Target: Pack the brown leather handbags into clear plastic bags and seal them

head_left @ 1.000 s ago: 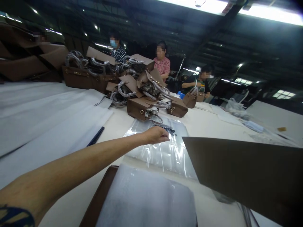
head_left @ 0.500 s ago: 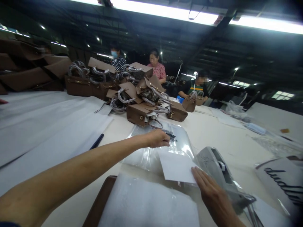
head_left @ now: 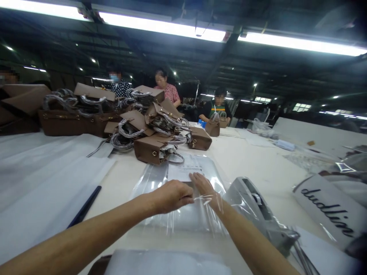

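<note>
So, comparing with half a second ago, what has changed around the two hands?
The right hand has pushed the white rectangular paper card forward, away from the person, and now appears to reach under the clear shiny plastic film. The left hand, pinching the film, has come back toward the person. The piled brown handbags stay as they were.

The paper [head_left: 175,173] is white, the handbags [head_left: 147,151] brown.

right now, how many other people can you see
4: a partly seen person at the far left, then, going right, one in a dotted top, one in a pink top and one in a striped top. Others may be hidden behind the brown bags.
</note>
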Available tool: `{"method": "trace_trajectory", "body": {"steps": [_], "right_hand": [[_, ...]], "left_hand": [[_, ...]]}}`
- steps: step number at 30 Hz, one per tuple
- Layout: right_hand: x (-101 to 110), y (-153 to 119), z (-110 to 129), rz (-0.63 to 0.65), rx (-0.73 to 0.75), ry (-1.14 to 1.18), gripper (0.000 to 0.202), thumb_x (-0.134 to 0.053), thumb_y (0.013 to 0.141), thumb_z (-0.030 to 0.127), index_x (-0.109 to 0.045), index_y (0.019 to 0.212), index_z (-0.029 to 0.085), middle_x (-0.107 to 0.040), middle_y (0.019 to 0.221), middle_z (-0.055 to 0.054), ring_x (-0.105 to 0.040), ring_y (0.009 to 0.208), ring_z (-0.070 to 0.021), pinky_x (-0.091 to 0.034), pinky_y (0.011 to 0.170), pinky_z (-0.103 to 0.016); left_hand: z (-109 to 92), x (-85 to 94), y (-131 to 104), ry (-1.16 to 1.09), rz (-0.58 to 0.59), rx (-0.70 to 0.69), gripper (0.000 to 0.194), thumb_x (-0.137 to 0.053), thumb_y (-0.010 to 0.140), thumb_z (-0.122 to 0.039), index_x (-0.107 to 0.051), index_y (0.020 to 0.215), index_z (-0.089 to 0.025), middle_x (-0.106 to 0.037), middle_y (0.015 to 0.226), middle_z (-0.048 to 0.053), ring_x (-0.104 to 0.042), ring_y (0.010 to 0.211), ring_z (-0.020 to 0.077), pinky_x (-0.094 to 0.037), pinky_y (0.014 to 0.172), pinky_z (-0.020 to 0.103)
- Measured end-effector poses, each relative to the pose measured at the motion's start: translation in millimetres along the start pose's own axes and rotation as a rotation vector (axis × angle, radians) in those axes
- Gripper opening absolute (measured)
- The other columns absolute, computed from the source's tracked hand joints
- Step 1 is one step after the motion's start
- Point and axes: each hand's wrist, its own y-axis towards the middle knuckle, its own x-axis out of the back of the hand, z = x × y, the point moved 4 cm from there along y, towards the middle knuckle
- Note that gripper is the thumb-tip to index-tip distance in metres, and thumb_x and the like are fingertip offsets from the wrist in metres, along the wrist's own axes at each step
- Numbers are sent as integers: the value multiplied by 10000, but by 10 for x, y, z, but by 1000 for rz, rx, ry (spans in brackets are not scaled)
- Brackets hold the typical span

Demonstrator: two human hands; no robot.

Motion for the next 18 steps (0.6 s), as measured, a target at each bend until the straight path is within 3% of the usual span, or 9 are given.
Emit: {"method": "trace_trajectory", "body": {"steps": [6, 10, 14, 17, 18], "right_hand": [[-60, 70, -106, 25, 10, 12, 401, -473, 885, 311, -422, 1254, 163, -483, 1224, -112, -462, 1119, -212, -409, 919, -394], [39, 3, -32, -3, -10, 20, 349, -447, 895, 243, -453, 1230, 147, -507, 1194, -116, -473, 1100, -212, -416, 911, -387], [415, -348, 269, -52, 61, 47, 313, -397, 877, 109, -520, 1162, 147, -567, 1086, -97, -496, 1019, -203, -434, 874, -329], [851, -938, 381, -120, 94, 88, 336, -361, 859, 60, -534, 1133, 150, -592, 984, -83, -523, 894, -202, -454, 816, -357], [1027, -1183, 354, -217, 94, 158, 329, -353, 864, 71, -538, 1126, 145, -600, 952, -86, -532, 859, -196, -460, 803, -359]], "left_hand": [[46, -61, 75, -69, -43, 55, 200, -497, 849, -296, -572, 723, -160, -570, 638, -20, -491, 580, 84, -346, 554, 164], [28, -2, 105, -39, -82, 65, 200, -493, 847, -280, -579, 714, -158, -568, 626, -17, -487, 576, 87, -340, 551, 164], [75, 140, 116, -12, -143, 84, 229, -463, 859, -278, -570, 701, -150, -565, 634, -5, -489, 596, 97, -340, 565, 171], [136, 234, 131, -15, -177, 93, 228, -464, 857, -285, -577, 712, -151, -571, 648, -2, -491, 612, 102, -336, 573, 173], [154, 253, 136, -20, -186, 97, 224, -466, 854, -287, -580, 716, -151, -569, 647, -3, -488, 609, 101, -332, 570, 172]]}}
